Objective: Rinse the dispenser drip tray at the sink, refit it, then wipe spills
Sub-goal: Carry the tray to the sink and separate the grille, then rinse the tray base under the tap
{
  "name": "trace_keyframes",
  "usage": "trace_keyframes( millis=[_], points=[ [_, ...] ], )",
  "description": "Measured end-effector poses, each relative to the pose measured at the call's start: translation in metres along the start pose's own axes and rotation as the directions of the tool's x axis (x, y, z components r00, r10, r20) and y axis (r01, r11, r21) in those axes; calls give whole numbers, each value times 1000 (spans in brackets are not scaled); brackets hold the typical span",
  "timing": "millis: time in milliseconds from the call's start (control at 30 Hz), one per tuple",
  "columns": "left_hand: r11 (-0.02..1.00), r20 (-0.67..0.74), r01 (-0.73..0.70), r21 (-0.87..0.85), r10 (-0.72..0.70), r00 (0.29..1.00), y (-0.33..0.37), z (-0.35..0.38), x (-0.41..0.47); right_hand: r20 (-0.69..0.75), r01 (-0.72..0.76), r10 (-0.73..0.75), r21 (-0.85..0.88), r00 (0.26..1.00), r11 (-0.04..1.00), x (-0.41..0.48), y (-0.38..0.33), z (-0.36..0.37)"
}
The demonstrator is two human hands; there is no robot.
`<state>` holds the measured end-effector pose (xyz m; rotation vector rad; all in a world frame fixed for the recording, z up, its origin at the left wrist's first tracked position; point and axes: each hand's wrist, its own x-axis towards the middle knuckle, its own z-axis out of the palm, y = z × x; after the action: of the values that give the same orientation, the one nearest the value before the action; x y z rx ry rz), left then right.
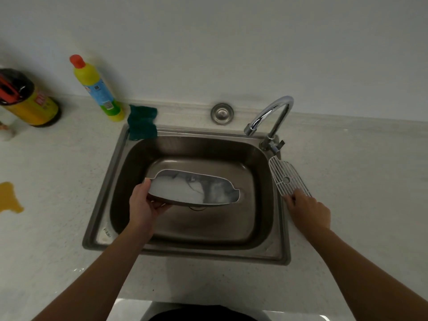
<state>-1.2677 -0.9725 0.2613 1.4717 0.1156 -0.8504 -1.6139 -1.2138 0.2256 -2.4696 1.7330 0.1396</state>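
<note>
Head view, looking down. Countertop (58, 181): pale speckled surface w/ a steel sink (120, 158) set at centre. Sink basin fills mid-frame; drain partly hidden behind the tray. Faucet (273, 114): chrome gooseneck at approx. 2 o'clock of the basin, spout arcing toward the left; no water stream visible. Drip tray (196, 188): shallow white tray, tilted, held over the basin centre, its interior facing the camera, wet-looking grey streaks inside. Left hand (146, 205): fingers closed around the tray's left end, thumb on the rim at approx. 9 o'clock of the tray, fingers under it. Right hand (309, 210): on the counter at 3 o'clock of the sink, fingers loosely spread, fingertips touching the near end of the grille (288, 178); no closed grasp seen. Grille: white slotted insert lying flat on the sink's right rim and counter, just below the faucet base. Detergent bottle (99, 89): yellow, red cap, upright at 11 o'clock. Dark jar (25, 98): far left, 10 o'clock. Green cloth (142, 122): draped on the sink's back-left corner. Yellow spill (10, 198): puddle on counter at 9 o'clock, left edge.
</note>
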Motion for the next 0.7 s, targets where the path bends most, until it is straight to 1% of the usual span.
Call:
trace_keyframes(
  millis=[200,300,433,533,633,700],
  points=[
    [990,54,-106,93,101,993,9,3,-4,30,-9,8,22,1000,1000,2,1,5],
    [980,80,-164,115,155,985,17,5,-4,12,-11,10,80,1000,997,3,-8,-5],
    [936,172,-298,189,267,948,30,11,-8,-9,12,-11,155,1000,988,0,-35,-22],
    [844,261,-449,293,381,887,42,19,-12,-3,31,-31,260,1000,965,-4,-56,-32],
    [682,383,-616,393,487,785,55,25,-14,22,52,-64,355,998,934,-8,-71,-35],
    [568,487,-699,434,504,713,62,28,-13,34,62,-81,370,996,927,-11,-78,-33]
  ],
)
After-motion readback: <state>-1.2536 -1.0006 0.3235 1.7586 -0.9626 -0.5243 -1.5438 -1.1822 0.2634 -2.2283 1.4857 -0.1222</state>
